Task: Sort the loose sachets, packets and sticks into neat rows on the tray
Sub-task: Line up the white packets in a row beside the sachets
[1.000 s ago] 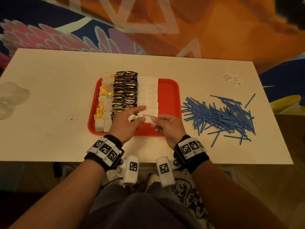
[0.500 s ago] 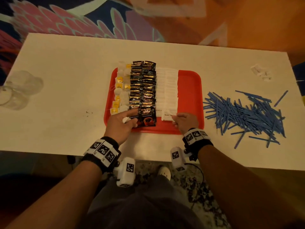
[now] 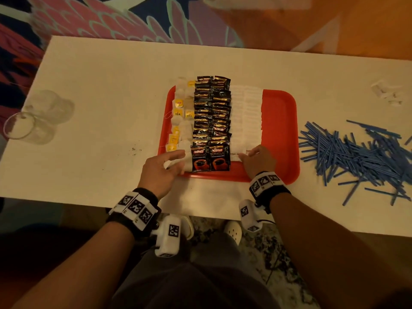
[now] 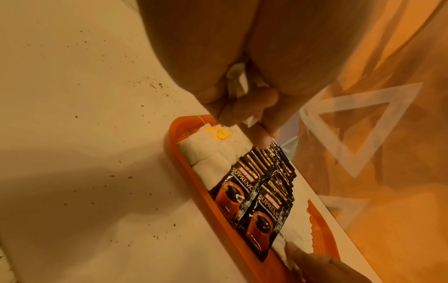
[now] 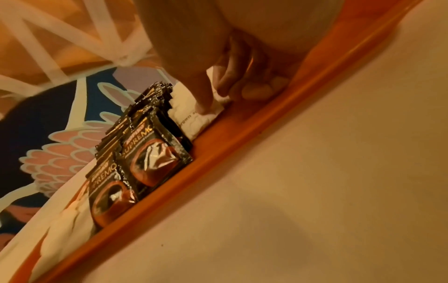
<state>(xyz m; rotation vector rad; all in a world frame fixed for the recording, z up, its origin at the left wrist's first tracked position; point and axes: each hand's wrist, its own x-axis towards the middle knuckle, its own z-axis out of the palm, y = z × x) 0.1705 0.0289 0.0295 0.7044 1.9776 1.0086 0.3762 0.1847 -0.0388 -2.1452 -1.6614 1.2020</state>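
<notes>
Head view: a red tray (image 3: pixel 279 130) sits at the centre of a white table (image 3: pixel 100 97), already holding rows of tea bags (image 3: pixel 181 121), black coffee packets (image 3: pixel 211 112) and white sachets (image 3: pixel 246 117). The left hand (image 3: pixel 159 172), at the tray's 7 o'clock corner, has its fingers stretched over the nearest tea bags and seems to hold white sachets under the palm. The right hand (image 3: pixel 258 160), at 6 o'clock, presses curled fingers on the nearest white sachet. A loose heap of blue sticks (image 3: pixel 356 152) lies off the tray at 3 o'clock, a few white scraps (image 3: pixel 388 93) at 1 o'clock, clear cups (image 3: pixel 33 121) at 9 o'clock. Likely risks: a sideways nudge from either hand could fan the overlapped rows out of line, and the round sticks may roll when gathered. Left wrist view: the fingers (image 4: pixel 244 107) pinch small white pieces above the tea bags; dark crumbs (image 4: pixel 150 86) speckle the table. Right wrist view: the thumb (image 5: pixel 201 92) and curled fingers grip the sachet's near edge against the tray rim (image 5: pixel 218 141), where a tug could drag its neighbours. Beyond the table a rug or floor (image 3: pixel 334 23) shows orange, navy and pink feather patterns; the light is dim and warm.
</notes>
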